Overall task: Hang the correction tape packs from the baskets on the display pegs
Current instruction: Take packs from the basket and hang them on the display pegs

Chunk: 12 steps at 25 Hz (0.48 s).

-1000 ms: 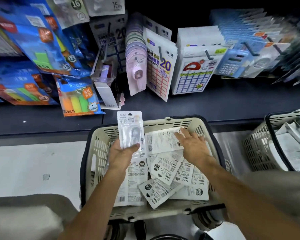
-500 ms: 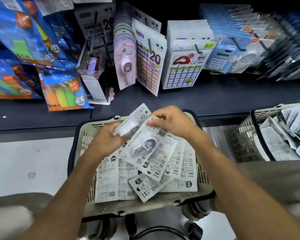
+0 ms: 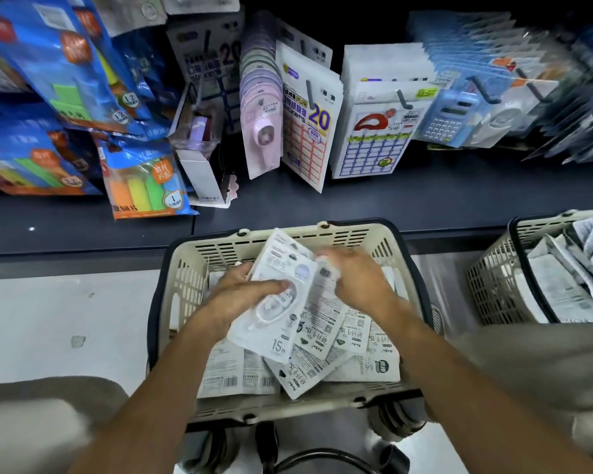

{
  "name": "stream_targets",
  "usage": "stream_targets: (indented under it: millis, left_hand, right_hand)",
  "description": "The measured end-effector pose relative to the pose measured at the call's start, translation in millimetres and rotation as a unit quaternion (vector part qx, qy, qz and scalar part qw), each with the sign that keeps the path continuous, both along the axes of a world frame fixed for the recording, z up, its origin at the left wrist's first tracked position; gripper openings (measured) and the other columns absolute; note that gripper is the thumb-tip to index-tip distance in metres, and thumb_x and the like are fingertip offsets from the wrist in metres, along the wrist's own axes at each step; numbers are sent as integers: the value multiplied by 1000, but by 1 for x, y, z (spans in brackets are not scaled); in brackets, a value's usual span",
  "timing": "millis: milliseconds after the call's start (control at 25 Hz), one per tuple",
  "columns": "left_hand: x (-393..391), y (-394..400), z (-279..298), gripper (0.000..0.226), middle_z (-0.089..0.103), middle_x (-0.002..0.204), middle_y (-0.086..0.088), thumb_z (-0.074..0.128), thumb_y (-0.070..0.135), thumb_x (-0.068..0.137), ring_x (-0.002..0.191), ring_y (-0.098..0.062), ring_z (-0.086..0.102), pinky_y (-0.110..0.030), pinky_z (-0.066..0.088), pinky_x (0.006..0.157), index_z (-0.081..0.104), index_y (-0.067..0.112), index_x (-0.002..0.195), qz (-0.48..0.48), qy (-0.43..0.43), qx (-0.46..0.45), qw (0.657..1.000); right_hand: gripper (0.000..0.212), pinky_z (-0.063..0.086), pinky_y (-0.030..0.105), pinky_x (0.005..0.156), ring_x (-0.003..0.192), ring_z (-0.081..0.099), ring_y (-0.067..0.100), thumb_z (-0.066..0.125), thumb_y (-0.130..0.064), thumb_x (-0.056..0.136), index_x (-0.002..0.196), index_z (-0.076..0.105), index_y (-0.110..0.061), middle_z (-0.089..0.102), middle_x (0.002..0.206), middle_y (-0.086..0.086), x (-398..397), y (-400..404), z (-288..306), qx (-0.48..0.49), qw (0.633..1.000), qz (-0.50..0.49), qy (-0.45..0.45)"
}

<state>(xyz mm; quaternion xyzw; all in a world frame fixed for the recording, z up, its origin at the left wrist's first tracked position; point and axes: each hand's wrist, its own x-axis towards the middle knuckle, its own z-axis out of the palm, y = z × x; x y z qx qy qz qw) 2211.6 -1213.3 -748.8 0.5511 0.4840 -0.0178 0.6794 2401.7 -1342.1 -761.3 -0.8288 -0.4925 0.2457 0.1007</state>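
Observation:
A cream basket (image 3: 220,249) with a dark rim stands in front of me, with several white correction tape packs (image 3: 326,354) lying loose in it. My left hand (image 3: 243,297) grips a small stack of packs (image 3: 281,295) above the basket, thumb across the front one. My right hand (image 3: 356,278), blurred by motion, is at the stack's upper right edge with its fingers curled onto a pack there. On the shelf wall behind, pink correction tape packs (image 3: 259,118) hang in a row from a display peg.
A second cream basket (image 3: 493,278) holding more white packs stands at the right. Sticker sheets (image 3: 308,131), label packs (image 3: 374,145), calculators (image 3: 445,118) and blue sticky-note packs (image 3: 141,179) hang over a dark shelf (image 3: 391,200). Wheels and a handle sit under the near basket.
My right hand took a pack out of the basket and brought it to the ones in my left hand. The stack now lies more upright in my left hand.

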Motion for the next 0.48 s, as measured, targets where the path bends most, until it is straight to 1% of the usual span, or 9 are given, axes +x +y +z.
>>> stream_targets:
  millis: [80,120,160,240,280,320,360,400,480]
  left_hand:
    - [-5,4,-6,39,81,90,0,91,27,71,80,-22,79,-42,62,73,73,25,105,60,0,24,998]
    - [-9,4,-9,38,81,91,2,90,26,71,80,-21,79,-40,62,73,73,26,105,81,-8,30,996]
    - [-12,5,-13,38,81,91,4,90,25,71,81,-19,79,-38,61,71,72,26,105,97,-19,39,994]
    - [-14,2,-17,39,80,92,10,89,21,72,82,-14,78,-31,59,68,71,29,106,124,-40,64,989]
    - [-13,0,-19,38,80,90,14,88,21,73,82,-12,77,-28,57,67,69,30,105,149,-43,82,984]
    - [-12,1,-20,36,78,85,19,88,22,74,81,-10,76,-27,55,66,68,30,102,185,-39,101,977]
    - [-11,2,-18,33,77,81,20,88,23,74,80,-9,74,-27,54,66,67,31,99,224,-33,115,967]
    - [-10,5,-16,31,77,79,18,87,24,75,80,-10,74,-29,54,67,67,31,98,256,-35,117,959]
    - [-10,9,-11,32,78,86,12,87,23,76,79,-10,75,-33,56,72,67,30,100,256,-50,109,959]
  right_hand:
    - [100,6,50,124,156,7,24,60,8,80,157,22,-43,9,169,-9,-5,-24,-21,-150,980,133,-20]
    - [99,-4,49,122,156,-4,22,63,3,82,157,18,-44,1,168,-13,-11,-34,-33,-153,974,167,-24]
    - [91,-6,48,122,156,-4,20,64,-4,87,157,21,-44,4,168,-14,-17,-39,-44,-125,974,188,-33]
    - [58,7,44,124,153,21,18,58,-22,99,151,40,-40,32,162,-14,-17,-36,-51,-40,981,182,-43]
    - [42,22,40,122,143,42,16,54,-30,102,144,52,-37,50,152,-13,-14,-32,-46,14,988,150,-21]
    - [33,41,36,110,122,61,10,52,-35,104,135,62,-32,65,136,-8,-9,-26,-38,63,994,84,26]
    - [29,54,31,90,94,70,3,51,-36,104,126,69,-27,74,118,-2,-2,-21,-28,110,989,-12,94]
    - [27,56,26,73,75,69,0,51,-33,104,116,73,-23,77,103,2,6,-17,-14,158,965,-117,176]
    - [23,58,32,73,80,73,10,53,-27,104,106,75,-20,78,95,2,18,-11,10,219,862,-274,365]
